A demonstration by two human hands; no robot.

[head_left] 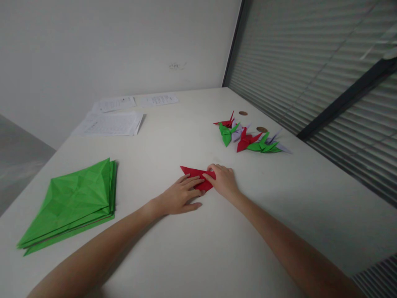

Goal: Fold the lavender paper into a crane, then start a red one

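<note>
A piece of folded red paper (pixel 198 172) lies on the white table in front of me, one pointed corner reaching to the upper left. My left hand (pixel 182 195) rests flat over its left and lower part, fingers stretched out across it. At the paper's right end, my right hand (pixel 223 179) grips the edge between thumb and curled fingers. Part of the paper is hidden beneath both hands.
A stack of creased green paper sheets (pixel 77 194) lies at the left. Several folded paper cranes, among them a red crane (pixel 246 140) and a green crane (pixel 263 145), stand at the back right. Printed sheets (pixel 111 124) lie at the back left. Window blinds (pixel 310 54) border the right side.
</note>
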